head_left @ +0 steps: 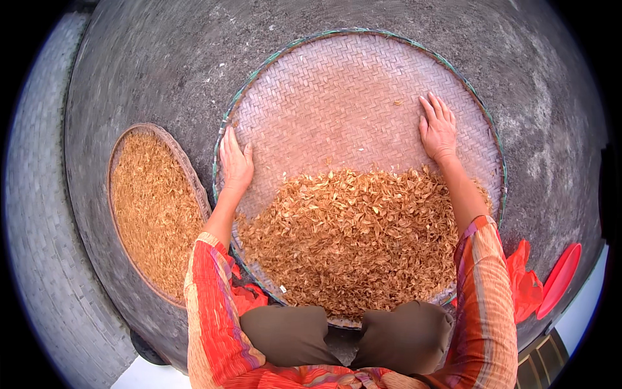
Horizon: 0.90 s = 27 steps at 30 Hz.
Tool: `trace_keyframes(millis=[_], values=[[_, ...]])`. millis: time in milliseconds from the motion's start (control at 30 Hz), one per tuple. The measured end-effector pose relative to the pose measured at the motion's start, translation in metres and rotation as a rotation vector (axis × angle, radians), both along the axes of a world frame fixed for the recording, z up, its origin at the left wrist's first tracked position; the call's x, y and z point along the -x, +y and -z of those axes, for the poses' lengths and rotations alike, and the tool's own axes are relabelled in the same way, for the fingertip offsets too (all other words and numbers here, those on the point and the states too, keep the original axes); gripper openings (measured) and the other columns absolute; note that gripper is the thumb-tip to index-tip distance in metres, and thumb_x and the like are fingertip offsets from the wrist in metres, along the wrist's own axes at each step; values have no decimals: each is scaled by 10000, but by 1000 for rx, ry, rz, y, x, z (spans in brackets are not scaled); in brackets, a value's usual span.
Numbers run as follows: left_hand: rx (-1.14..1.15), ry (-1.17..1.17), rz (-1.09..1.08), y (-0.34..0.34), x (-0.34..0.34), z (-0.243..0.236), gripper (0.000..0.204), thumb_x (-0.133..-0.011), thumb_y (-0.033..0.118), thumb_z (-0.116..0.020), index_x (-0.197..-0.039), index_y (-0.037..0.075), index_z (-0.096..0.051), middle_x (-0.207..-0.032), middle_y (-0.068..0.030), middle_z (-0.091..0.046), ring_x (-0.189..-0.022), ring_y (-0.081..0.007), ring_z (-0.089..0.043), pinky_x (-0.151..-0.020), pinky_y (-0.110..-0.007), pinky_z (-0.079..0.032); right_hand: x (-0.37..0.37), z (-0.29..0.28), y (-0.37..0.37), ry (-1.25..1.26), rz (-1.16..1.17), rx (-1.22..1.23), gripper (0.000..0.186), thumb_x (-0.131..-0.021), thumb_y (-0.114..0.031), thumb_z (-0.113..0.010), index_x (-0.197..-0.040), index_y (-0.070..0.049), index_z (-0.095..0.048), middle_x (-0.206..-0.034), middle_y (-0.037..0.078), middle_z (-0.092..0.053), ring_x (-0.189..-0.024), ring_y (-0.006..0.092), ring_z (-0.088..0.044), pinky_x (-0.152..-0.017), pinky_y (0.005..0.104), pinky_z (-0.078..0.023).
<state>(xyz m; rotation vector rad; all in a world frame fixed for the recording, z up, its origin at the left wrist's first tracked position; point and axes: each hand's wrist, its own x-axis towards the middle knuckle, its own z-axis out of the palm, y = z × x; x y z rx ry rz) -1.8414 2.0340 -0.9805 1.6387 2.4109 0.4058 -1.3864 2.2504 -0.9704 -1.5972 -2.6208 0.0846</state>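
Note:
A large round woven bamboo tray (343,91) with a green-edged rim sits in front of me. Dried golden-brown leaves or petals (356,240) cover its near half; the far half shows mostly bare weave. At the tray's left edge my left hand (236,162) rests with fingers stretched out, pointing away from me, holding nothing that I can see. My right hand (438,129) lies on the bare weave at the upper right, inside the rim, fingers extended and slightly apart, with no object in it.
An oval-looking woven tray (120,149) full of finer golden material lies on the grey concrete floor (155,78) at the left. Red plastic bags (525,288) and a red plastic dish (560,279) are at the lower right. A paved strip (45,214) runs along the far left.

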Motion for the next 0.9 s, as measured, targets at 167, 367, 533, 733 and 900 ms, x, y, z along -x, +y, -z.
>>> trace_keyframes(millis=[167,367,533,733,900], values=[[-26,44,-73,19,-18,11,635,-945,315,-522,-1435,-21,-300,-1492,-195,-315,-1384,-365,-273,-1142,-471,-213,1,2,0,-15,-4,-23,510,-898,-239,-497,-1402,-201,-427,-1481,48,-387,-1377,232,-333,-1138,409,-246],[137,-572,521,4,-44,-39,498,-969,319,-483,-1362,15,-443,-1442,-176,-413,-1352,-352,-361,-1130,-419,-273,-7,-4,2,-38,13,-29,499,-909,-252,-483,-1402,-198,-426,-1482,45,-387,-1378,226,-333,-1139,406,-249],[-178,-137,297,55,-19,-19,524,-971,329,-473,-1394,25,-408,-1452,-171,-403,-1354,-363,-350,-1133,-445,-259,3,-3,-1,-22,4,-2,493,-915,-258,-472,-1402,-197,-425,-1487,40,-379,-1380,226,-330,-1144,408,-243],[-48,-170,526,58,-68,3,578,-963,361,-491,-1418,26,-370,-1465,-170,-388,-1375,-352,-327,-1152,-438,-242,-3,-1,-3,-11,17,1,489,-911,-271,-479,-1393,-201,-435,-1481,39,-387,-1377,228,-334,-1141,420,-249],[-116,-530,770,65,-131,-45,531,-976,372,-475,-1383,33,-433,-1439,-156,-427,-1345,-355,-378,-1138,-427,-291,-6,-4,-1,-2,33,7,476,-915,-271,-477,-1385,-201,-447,-1474,40,-395,-1370,226,-340,-1138,424,-251]])
